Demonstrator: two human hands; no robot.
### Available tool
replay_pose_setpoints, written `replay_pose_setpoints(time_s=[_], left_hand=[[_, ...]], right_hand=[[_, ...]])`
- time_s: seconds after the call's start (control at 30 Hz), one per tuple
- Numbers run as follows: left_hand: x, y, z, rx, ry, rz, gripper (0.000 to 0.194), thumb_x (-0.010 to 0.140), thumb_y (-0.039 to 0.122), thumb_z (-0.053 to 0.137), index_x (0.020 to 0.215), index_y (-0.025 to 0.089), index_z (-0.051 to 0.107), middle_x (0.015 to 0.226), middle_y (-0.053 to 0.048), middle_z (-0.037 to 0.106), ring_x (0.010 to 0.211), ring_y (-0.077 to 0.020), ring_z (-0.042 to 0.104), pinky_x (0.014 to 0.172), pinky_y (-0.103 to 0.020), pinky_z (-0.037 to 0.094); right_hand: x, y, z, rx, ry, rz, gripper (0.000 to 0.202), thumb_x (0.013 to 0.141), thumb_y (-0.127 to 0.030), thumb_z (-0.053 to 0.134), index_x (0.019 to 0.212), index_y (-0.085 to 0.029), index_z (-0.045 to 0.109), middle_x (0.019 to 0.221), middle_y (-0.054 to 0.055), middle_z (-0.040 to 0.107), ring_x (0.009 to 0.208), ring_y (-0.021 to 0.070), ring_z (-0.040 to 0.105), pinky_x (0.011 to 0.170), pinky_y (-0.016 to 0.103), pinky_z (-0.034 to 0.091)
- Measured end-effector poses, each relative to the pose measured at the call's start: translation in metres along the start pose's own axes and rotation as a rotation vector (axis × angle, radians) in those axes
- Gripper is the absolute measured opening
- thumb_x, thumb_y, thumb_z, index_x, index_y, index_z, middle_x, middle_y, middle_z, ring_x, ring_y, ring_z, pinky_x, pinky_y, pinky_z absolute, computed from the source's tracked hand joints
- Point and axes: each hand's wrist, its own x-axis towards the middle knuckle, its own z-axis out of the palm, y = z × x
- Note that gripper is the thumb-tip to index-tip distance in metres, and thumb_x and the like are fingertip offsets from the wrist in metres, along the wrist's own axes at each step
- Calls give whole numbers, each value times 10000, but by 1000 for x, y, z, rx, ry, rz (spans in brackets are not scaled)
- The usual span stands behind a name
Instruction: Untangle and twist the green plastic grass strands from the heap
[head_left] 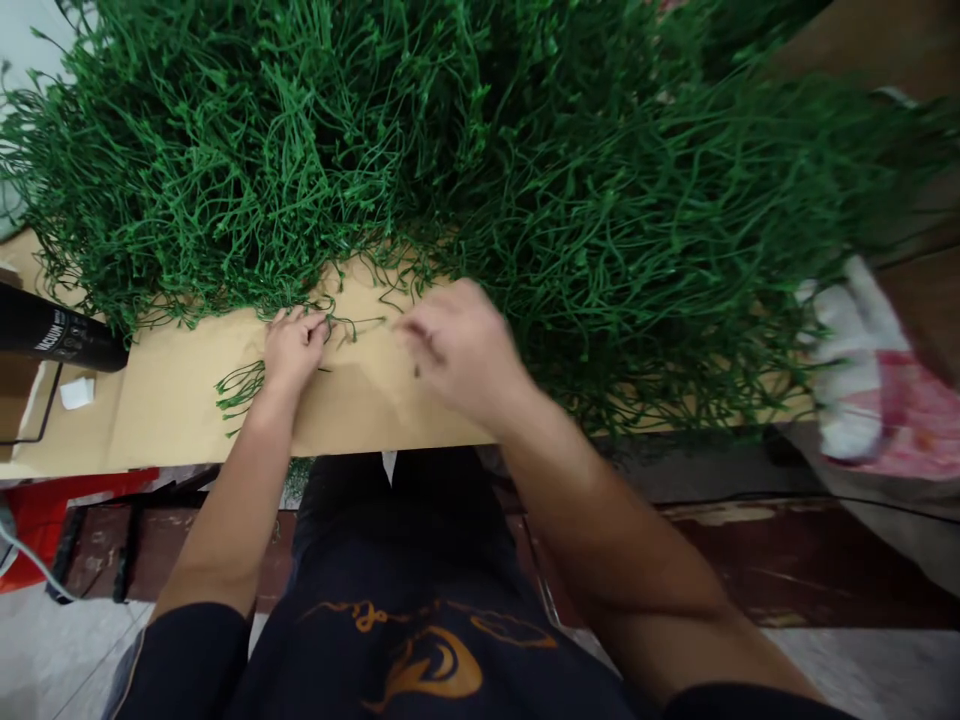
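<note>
A large heap of thin green stems (300,170) with small budded tips covers the back of a cardboard-topped table (187,380). My left hand (295,345) rests on the cardboard at the heap's front edge, its fingers curled over green stems. A small bunch of stems (241,388) lies beside its wrist on the left. My right hand (457,345) is raised a little to the right, fingers bent together and blurred; whatever it may hold is too small to make out. Between the two hands, a few loose stems (352,325) lie on the cardboard.
At the left edge a black bottle (67,335) lies near a small white scrap (77,393) and an open box. A pink and white bag (885,400) sits at the right. The table's front edge runs just before my body.
</note>
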Motion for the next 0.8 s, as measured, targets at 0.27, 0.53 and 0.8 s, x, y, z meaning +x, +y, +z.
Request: replay_pose_setpoints(time_s=[0.27, 0.53, 0.8], left_hand=[[-4, 4, -2, -54, -21, 133, 268, 824, 216, 465, 942, 254, 703, 998, -20, 675, 948, -188, 574, 930, -376, 379], [-5, 3, -1, -122, -58, 159, 299, 796, 155, 484, 969, 256, 707, 1040, -16, 690, 1009, -192, 585, 986, -388, 359], [6, -12, 5, -327, 91, -125, 251, 819, 279, 505, 770, 156, 718, 825, -59, 714, 825, -166, 640, 774, -279, 471]], right_hand=[[19, 7, 28, -105, -12, 97, 400, 841, -364, 483, 1108, -85, 586, 1089, 170, 568, 1031, 294, 423, 904, 436, 346], [28, -3, 64, 64, -214, 79, 163, 823, -152, 429, 773, -128, 582, 815, 101, 611, 790, 192, 472, 793, 348, 356], [-5, -30, 25, 390, -256, -442, 203, 813, -65, 398, 683, -160, 521, 639, 17, 528, 657, 117, 428, 680, 264, 385]])
